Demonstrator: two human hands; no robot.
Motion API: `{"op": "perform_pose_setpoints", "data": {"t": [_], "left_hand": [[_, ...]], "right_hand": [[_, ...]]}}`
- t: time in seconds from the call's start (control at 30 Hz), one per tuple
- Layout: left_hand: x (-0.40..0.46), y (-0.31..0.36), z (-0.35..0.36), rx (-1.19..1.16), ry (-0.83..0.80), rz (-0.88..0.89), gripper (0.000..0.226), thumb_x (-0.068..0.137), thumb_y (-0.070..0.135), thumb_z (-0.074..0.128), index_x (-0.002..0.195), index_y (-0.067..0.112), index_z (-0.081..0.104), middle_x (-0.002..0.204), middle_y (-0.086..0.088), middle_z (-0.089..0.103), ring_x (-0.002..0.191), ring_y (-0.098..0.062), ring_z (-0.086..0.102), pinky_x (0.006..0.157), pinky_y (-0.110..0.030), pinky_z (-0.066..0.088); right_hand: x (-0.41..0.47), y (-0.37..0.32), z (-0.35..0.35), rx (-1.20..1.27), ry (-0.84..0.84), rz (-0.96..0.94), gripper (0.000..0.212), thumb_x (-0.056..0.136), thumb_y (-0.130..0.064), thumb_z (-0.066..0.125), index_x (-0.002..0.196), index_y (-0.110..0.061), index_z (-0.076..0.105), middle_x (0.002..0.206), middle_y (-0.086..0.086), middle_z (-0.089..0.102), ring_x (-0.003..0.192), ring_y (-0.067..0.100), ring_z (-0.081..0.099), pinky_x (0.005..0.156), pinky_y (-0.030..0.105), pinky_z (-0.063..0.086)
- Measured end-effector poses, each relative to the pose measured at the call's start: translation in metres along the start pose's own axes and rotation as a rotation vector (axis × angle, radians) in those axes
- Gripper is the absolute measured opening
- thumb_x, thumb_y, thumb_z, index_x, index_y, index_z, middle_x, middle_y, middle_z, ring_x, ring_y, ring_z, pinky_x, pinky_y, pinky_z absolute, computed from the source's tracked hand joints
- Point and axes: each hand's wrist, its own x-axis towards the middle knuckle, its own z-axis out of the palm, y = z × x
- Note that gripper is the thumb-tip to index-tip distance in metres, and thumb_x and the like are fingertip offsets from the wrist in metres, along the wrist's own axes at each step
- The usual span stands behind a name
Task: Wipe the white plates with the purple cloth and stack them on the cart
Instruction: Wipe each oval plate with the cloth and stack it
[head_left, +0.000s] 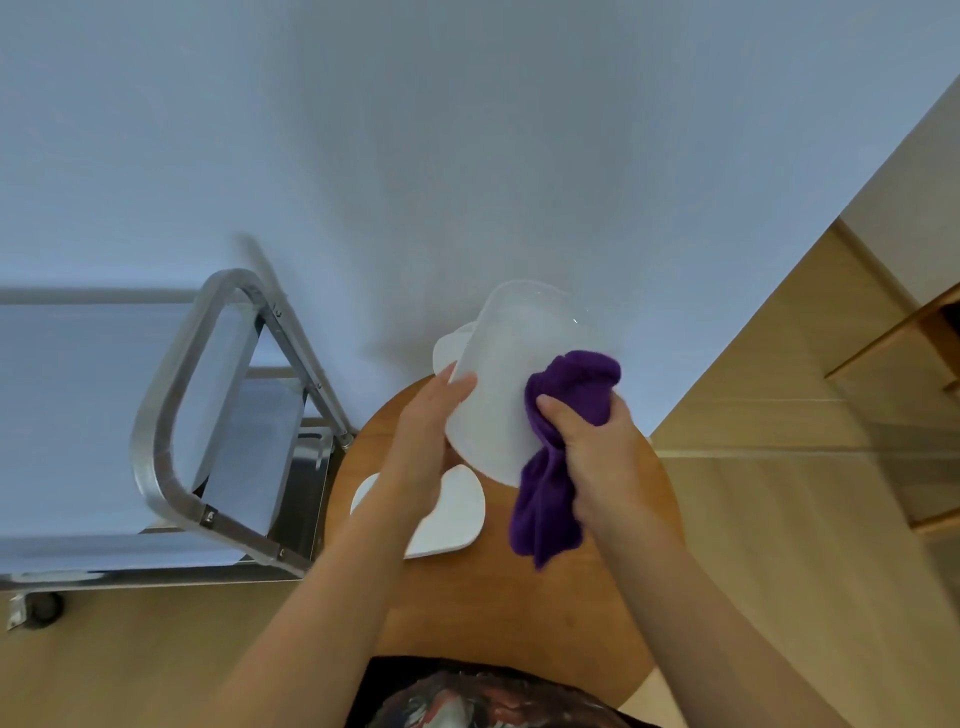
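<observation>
A pale wall (467, 156) fills the upper half of the view. At nine o'clock stands a metal cart (171, 415) with a curved tubular handle and flat shelves; one wheel shows at its lower left corner. At the centre, running toward six o'clock, is a round wooden table (493, 613). Above the table, near the centre, a white plate (511, 374) is held tilted on edge. The left hand (423, 447) grasps the plate's left rim, thumb on the face and fingers behind. The right hand (592, 447) is clenched on a bunched purple cloth (561, 452), pressing it against the plate's right side; the cloth's tail hangs toward five o'clock. A second plate (457, 514) lies flat on the table under the left wrist. Another white rim (447, 348) peeks out behind the held plate at eleven o'clock.
</observation>
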Motion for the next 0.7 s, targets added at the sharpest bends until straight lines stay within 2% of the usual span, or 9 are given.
{"op": "perform_pose_setpoints", "data": {"t": [0.03, 0.1, 0.17, 0.23, 0.33, 0.43, 0.5, 0.6, 0.7], "left_hand": [[0.004, 0.005, -0.007, 0.004, -0.026, -0.086, 0.046, 0.087, 0.038, 0.058, 0.127, 0.015, 0.055, 0.114, -0.011, 0.067, 0.103, -0.031, 0.064, 0.088, -0.044, 0.053], [0.012, 0.012, -0.018, -0.008, -0.067, -0.221, 0.055, 0.08, 0.039, 0.062, 0.128, 0.013, 0.055, 0.117, -0.013, 0.067, 0.108, -0.033, 0.063, 0.094, -0.051, 0.049], [0.017, 0.013, -0.018, -0.115, -0.041, -0.245, 0.049, 0.081, 0.031, 0.064, 0.126, 0.013, 0.057, 0.115, -0.013, 0.068, 0.106, -0.033, 0.064, 0.091, -0.051, 0.05], [0.019, 0.011, -0.013, -0.203, 0.076, -0.229, 0.036, 0.089, 0.026, 0.06, 0.123, 0.013, 0.057, 0.11, -0.013, 0.07, 0.1, -0.035, 0.066, 0.087, -0.052, 0.052], [0.023, 0.006, -0.009, -0.246, 0.175, -0.175, 0.03, 0.091, 0.031, 0.058, 0.118, 0.017, 0.06, 0.105, -0.01, 0.071, 0.096, -0.035, 0.067, 0.086, -0.055, 0.052], [0.025, 0.011, -0.008, -0.271, 0.252, -0.088, 0.031, 0.089, 0.036, 0.058, 0.117, 0.021, 0.06, 0.107, -0.007, 0.07, 0.099, -0.033, 0.065, 0.089, -0.057, 0.049], [0.025, 0.015, -0.004, -0.316, 0.322, -0.045, 0.026, 0.089, 0.039, 0.058, 0.112, 0.026, 0.059, 0.107, -0.004, 0.067, 0.101, -0.031, 0.062, 0.091, -0.058, 0.047], [0.021, 0.017, 0.015, -0.314, 0.437, 0.044, 0.012, 0.09, 0.045, 0.054, 0.092, 0.033, 0.057, 0.096, 0.002, 0.064, 0.093, -0.025, 0.061, 0.083, -0.048, 0.052], [0.019, 0.016, 0.032, -0.329, 0.528, 0.122, 0.014, 0.091, 0.046, 0.05, 0.093, 0.034, 0.057, 0.091, 0.005, 0.064, 0.085, -0.019, 0.062, 0.069, -0.034, 0.052]], "right_hand": [[0.005, -0.008, -0.008, -0.121, -0.073, -0.055, 0.041, 0.072, -0.022, 0.08, 0.106, -0.029, 0.058, 0.094, -0.008, 0.069, 0.08, 0.01, 0.067, 0.059, 0.02, 0.051], [0.011, -0.023, -0.019, -0.331, -0.267, -0.122, 0.039, 0.069, -0.024, 0.082, 0.098, -0.037, 0.058, 0.083, -0.018, 0.069, 0.071, 0.001, 0.066, 0.052, 0.011, 0.048], [0.013, -0.032, -0.019, -0.485, -0.407, -0.139, 0.043, 0.067, -0.028, 0.083, 0.097, -0.041, 0.056, 0.083, -0.026, 0.067, 0.072, -0.004, 0.064, 0.052, 0.007, 0.046], [0.013, -0.034, -0.014, -0.518, -0.436, -0.145, 0.047, 0.065, -0.032, 0.084, 0.102, -0.043, 0.055, 0.088, -0.023, 0.067, 0.076, -0.005, 0.064, 0.055, 0.008, 0.047], [0.01, -0.031, -0.011, -0.476, -0.395, -0.185, 0.056, 0.065, -0.035, 0.084, 0.111, -0.042, 0.054, 0.096, -0.021, 0.066, 0.081, -0.005, 0.063, 0.059, 0.011, 0.049], [0.003, -0.025, -0.012, -0.303, -0.354, -0.201, 0.042, 0.068, -0.029, 0.082, 0.101, -0.04, 0.058, 0.089, -0.021, 0.068, 0.077, -0.001, 0.066, 0.057, 0.011, 0.049], [-0.004, -0.017, -0.006, -0.13, -0.261, -0.178, 0.033, 0.071, -0.024, 0.08, 0.097, -0.033, 0.062, 0.084, -0.016, 0.07, 0.071, 0.003, 0.067, 0.056, 0.014, 0.049], [-0.015, -0.002, 0.012, 0.154, -0.005, -0.105, 0.036, 0.074, -0.019, 0.078, 0.105, -0.026, 0.062, 0.091, -0.008, 0.071, 0.08, 0.011, 0.068, 0.066, 0.024, 0.055], [-0.021, 0.006, 0.025, 0.343, 0.125, -0.043, 0.052, 0.074, -0.02, 0.078, 0.121, -0.021, 0.057, 0.108, -0.001, 0.068, 0.094, 0.018, 0.067, 0.081, 0.034, 0.056]]}}
